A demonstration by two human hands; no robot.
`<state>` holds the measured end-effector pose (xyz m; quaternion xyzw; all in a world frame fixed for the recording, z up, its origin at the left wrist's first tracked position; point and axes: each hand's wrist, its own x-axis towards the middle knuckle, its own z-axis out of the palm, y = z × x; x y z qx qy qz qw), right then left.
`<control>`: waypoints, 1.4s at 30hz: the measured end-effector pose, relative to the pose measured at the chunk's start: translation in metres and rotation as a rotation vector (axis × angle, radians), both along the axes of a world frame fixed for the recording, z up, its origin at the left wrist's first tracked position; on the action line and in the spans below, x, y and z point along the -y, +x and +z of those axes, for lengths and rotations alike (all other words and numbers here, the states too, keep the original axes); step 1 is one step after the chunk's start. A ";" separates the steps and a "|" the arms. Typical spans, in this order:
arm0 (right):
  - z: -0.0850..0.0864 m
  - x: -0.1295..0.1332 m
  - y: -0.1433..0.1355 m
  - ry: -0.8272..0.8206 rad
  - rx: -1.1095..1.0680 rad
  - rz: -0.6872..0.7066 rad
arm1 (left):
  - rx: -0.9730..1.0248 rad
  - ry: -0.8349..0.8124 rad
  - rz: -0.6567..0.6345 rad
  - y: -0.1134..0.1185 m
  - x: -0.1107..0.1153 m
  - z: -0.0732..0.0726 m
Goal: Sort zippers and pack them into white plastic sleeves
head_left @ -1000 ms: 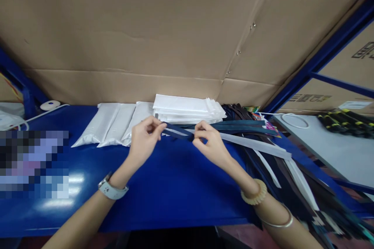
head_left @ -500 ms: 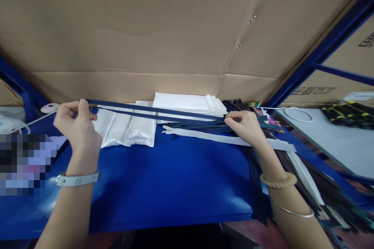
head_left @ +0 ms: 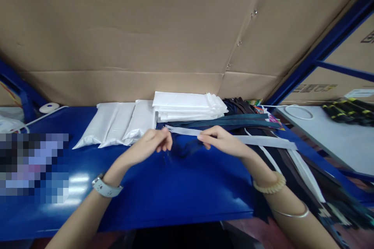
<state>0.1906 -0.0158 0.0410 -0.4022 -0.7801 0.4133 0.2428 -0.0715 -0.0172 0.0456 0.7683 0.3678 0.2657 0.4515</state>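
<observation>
Over the blue tabletop [head_left: 163,194] my left hand [head_left: 153,140] and my right hand [head_left: 219,140] are close together, both with fingers pinched. Between them hangs a dark navy zipper [head_left: 187,149], looped and smeared by motion; each hand holds a part of it. Just behind, a white zipper [head_left: 263,141] lies crosswise, passing behind my right hand. Dark teal zippers [head_left: 248,120] lie beyond that one. More dark and white zippers [head_left: 306,173] drape over the table's right edge, beside my right forearm.
White sealed packets [head_left: 99,124] lie side by side left of centre, next to a stack of flat white packets [head_left: 184,103]. A cardboard wall [head_left: 131,27] closes the back. Black-and-yellow bundles [head_left: 349,113] sit on a grey table at right. A white roll [head_left: 49,107] is at far left.
My hands have come from wide apart to near each other and lower. The navy zipper, stretched straight between them before, now hangs slack and bunched. The white packets at left are uncovered.
</observation>
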 end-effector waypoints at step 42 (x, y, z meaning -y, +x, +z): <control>-0.014 0.025 -0.025 -0.148 -0.457 -0.114 | -0.374 0.555 0.045 0.046 0.027 -0.015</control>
